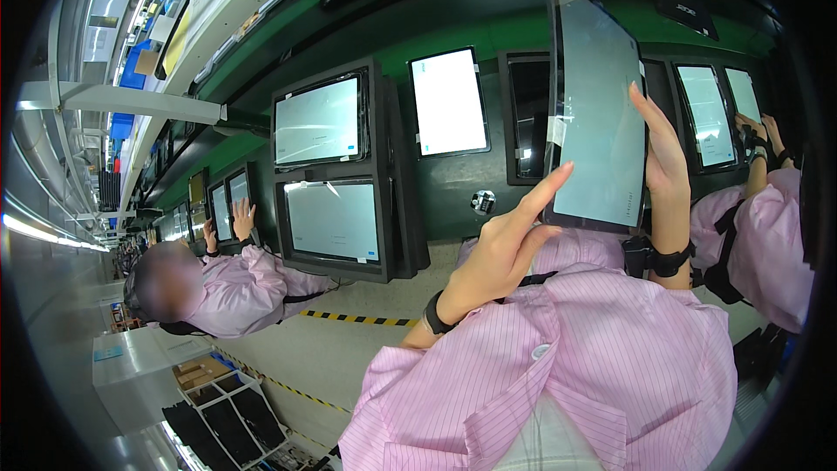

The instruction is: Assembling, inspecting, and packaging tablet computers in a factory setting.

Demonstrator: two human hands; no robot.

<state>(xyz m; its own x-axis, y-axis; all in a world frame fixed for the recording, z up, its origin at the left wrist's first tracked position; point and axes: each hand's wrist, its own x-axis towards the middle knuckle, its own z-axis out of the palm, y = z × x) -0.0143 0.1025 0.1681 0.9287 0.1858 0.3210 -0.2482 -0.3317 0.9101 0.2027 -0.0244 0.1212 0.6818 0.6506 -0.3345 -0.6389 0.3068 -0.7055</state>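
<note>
A tablet (602, 113) with a lit pale screen is lifted and tilted above the bench. Along its right edge, my right hand (664, 153) grips it, one fingertip lying over the screen. My left hand (504, 249) is at the lower left corner, with one finger on the left edge and another along the bottom; the fingers behind are hidden. Clear film or tape shows at the tablet's left edge. Just left of it, a dark tray (516, 173) holds a tablet with a dark screen (528, 113), partly covered by the raised one.
A tablet with a bright white screen (449, 103) lies on the green-black bench. Left of it, stacked black trays (388, 235) bear two lit tablets. A small black-and-white object (482, 201) lies near the front edge. Co-workers sit at left (253, 288) and right (758, 227).
</note>
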